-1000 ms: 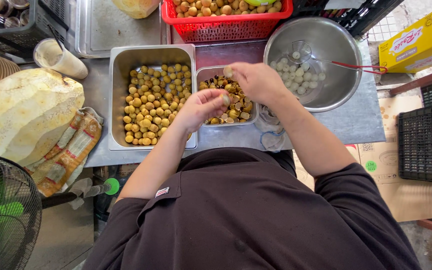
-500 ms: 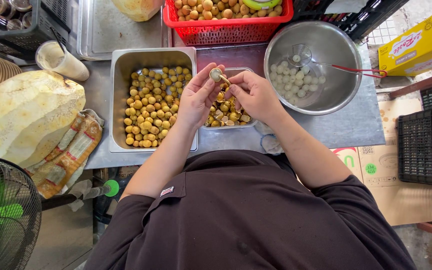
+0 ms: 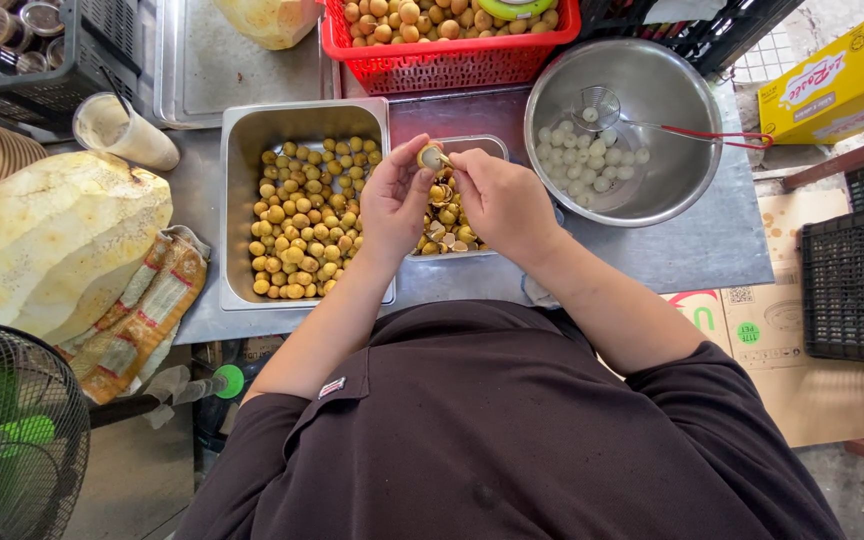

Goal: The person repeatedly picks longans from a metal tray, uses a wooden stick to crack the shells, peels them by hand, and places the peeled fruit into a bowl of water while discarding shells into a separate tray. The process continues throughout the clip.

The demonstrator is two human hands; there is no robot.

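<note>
My left hand (image 3: 395,205) pinches a small round brown fruit (image 3: 432,157) at its fingertips, above the far rim of a small clear container (image 3: 483,143) of shells. My right hand (image 3: 502,198) meets it from the right, with fingertips closed on the same fruit, which looks partly peeled. To the left, a rectangular steel tray (image 3: 237,200) holds many unpeeled brown fruits (image 3: 302,230). To the right, a round steel bowl (image 3: 672,110) holds peeled white fruits (image 3: 592,165).
A wire skimmer with a red handle (image 3: 717,136) rests in the bowl. A red basket (image 3: 452,62) of brown fruit stands behind. Plastic cup (image 3: 122,130), pale bulky bag (image 3: 47,240) and fan (image 3: 2,440) at left; yellow box (image 3: 832,85) and black crates (image 3: 857,270) at right.
My left hand left the tray's edge with a fruit and my right hand rose from the shell container; both now meet on the fruit, held slightly farther out.
</note>
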